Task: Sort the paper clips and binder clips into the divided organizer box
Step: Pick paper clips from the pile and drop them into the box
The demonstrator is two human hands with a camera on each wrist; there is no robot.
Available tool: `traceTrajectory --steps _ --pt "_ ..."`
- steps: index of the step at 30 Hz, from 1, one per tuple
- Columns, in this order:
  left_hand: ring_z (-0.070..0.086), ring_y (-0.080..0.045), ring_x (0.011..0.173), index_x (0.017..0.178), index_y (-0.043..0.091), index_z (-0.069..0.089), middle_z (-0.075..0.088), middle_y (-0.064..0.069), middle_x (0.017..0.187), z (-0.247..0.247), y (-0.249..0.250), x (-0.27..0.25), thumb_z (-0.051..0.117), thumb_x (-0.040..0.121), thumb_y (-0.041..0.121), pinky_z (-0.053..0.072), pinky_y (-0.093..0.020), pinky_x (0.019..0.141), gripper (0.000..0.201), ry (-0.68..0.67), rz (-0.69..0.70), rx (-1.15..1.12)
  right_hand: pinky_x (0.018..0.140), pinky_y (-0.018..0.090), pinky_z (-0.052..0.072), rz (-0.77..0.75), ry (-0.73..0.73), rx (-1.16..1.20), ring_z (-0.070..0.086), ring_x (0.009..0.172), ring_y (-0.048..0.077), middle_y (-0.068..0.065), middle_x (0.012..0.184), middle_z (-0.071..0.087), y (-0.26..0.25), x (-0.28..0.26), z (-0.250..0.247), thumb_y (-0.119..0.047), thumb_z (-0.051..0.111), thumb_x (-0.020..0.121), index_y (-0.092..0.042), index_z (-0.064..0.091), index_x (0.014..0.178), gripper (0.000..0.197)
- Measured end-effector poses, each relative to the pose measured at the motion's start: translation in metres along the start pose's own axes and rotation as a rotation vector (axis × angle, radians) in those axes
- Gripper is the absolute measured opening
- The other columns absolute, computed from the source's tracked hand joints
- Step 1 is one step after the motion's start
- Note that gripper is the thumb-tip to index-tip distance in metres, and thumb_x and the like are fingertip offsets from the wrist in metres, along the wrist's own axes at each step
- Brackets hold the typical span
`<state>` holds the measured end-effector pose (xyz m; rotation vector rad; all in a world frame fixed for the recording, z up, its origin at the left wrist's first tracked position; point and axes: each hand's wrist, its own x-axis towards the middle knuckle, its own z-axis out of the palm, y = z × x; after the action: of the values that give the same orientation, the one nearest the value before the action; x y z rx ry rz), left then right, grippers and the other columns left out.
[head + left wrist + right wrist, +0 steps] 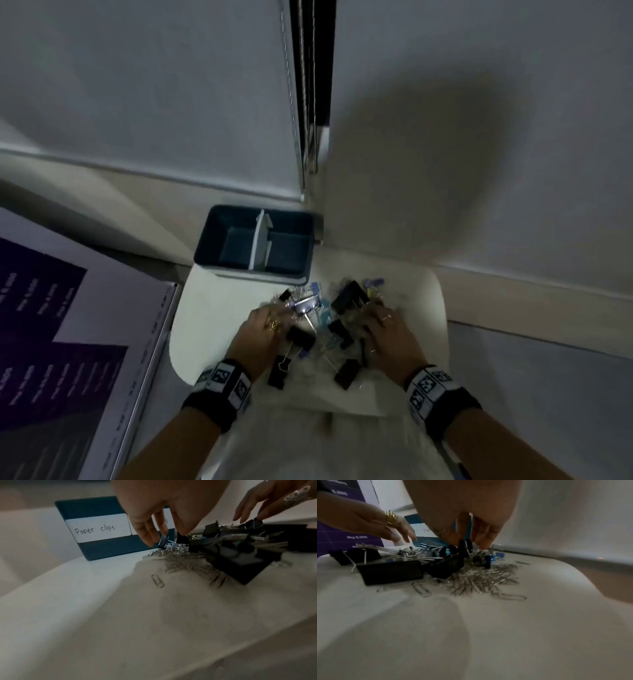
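Note:
A blue divided organizer box (pixel 219 236) stands at the far edge of the white table (pixel 205 308); both halves look empty, and its left label (pixel 96 528) reads "Paper clips". In front of it lies a mixed pile: silver paper clips (pixel 482 577), large black binder clips (pixel 390 573) and small blue ones (pixel 499 555). My left hand (pixel 164 536) reaches down into the pile's left side and pinches a small binder clip (pixel 163 542). On the right side, my right hand (pixel 467 543) pinches a small black binder clip (pixel 462 547).
A purple and white printed board (pixel 68 342) lies left of the table. A pale wall with a dark vertical gap (pixel 311 85) rises behind the box. The rounded table edge (pixel 442 308) is close on the right. One paper clip (pixel 157 581) lies apart.

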<state>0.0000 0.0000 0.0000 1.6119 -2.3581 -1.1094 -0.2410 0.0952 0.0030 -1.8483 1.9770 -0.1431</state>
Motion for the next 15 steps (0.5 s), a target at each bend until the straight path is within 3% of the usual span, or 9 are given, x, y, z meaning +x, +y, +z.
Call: traceTrajectory --steps 3,5,7,9,11,13,15 --pt "0.047 -0.018 0.121 0.13 0.02 0.05 0.052 -0.001 0.132 0.015 -0.026 0.008 0.047 0.09 0.018 0.044 -0.03 0.101 0.04 0.02 0.075 0.166 0.065 0.037 0.058 -0.072 0.085 -0.012 0.066 0.087 0.033 0.013 0.109 0.065 0.006 -0.001 0.027 -0.006 0.076 0.056 -0.012 0.069 0.094 0.039" --pt "0.044 -0.02 0.115 0.122 0.011 0.06 0.059 -0.009 0.125 0.018 -0.035 0.006 0.046 0.085 0.014 0.053 -0.031 0.09 0.04 0.021 0.211 0.235 0.067 0.036 0.057 -0.08 0.172 -0.027 0.06 0.093 0.031 0.013 0.109 0.065 -0.002 -0.002 0.034 -0.007 0.074 0.057 -0.011 0.069 0.098 0.042" --pt "0.042 -0.019 0.111 0.114 0.007 0.066 0.062 -0.011 0.119 0.022 -0.043 0.003 0.057 0.08 0.016 0.056 -0.034 0.085 0.037 0.012 0.388 0.372 0.069 0.033 0.056 -0.134 0.239 -0.055 0.051 0.095 0.025 0.01 0.105 0.066 -0.015 -0.003 0.041 -0.014 0.069 0.06 -0.01 0.07 0.099 0.039" --pt "0.048 -0.021 0.11 0.11 0.006 0.068 0.062 -0.011 0.118 0.022 -0.05 0.005 0.073 0.074 0.013 0.056 -0.035 0.086 0.037 0.041 0.416 0.399 0.066 0.027 0.056 -0.254 0.263 -0.076 0.056 0.086 0.022 0.007 0.092 0.069 -0.028 -0.001 0.046 -0.013 0.071 0.061 -0.011 0.073 0.086 0.025" --pt "0.058 -0.02 0.104 0.105 0.005 0.068 0.059 -0.007 0.116 0.023 -0.056 0.005 0.071 0.076 0.012 0.057 -0.033 0.084 0.03 0.069 0.396 0.31 0.06 0.023 0.051 -0.394 0.246 -0.126 0.063 0.07 0.019 0.002 0.077 0.069 -0.037 0.001 0.053 -0.007 0.065 0.062 -0.015 0.072 0.068 0.012" --pt "0.058 -0.011 0.101 0.105 0.008 0.066 0.055 0.003 0.113 0.02 -0.056 0.004 0.065 0.082 0.017 0.052 -0.026 0.089 0.024 0.072 0.376 0.223 0.054 0.018 0.044 -0.456 0.222 -0.195 0.061 0.058 0.012 -0.004 0.063 0.065 -0.042 0.003 0.06 -0.005 0.046 0.06 -0.021 0.067 0.056 0.028" --pt "0.057 -0.009 0.097 0.107 0.01 0.066 0.055 0.002 0.109 0.015 -0.056 0.007 0.067 0.081 0.02 0.043 -0.015 0.088 0.029 0.022 0.391 0.223 0.053 0.012 0.038 -0.473 0.168 -0.251 0.059 0.052 0.007 -0.006 0.055 0.062 -0.043 0.004 0.064 -0.006 0.048 0.053 -0.026 0.066 0.052 0.027"
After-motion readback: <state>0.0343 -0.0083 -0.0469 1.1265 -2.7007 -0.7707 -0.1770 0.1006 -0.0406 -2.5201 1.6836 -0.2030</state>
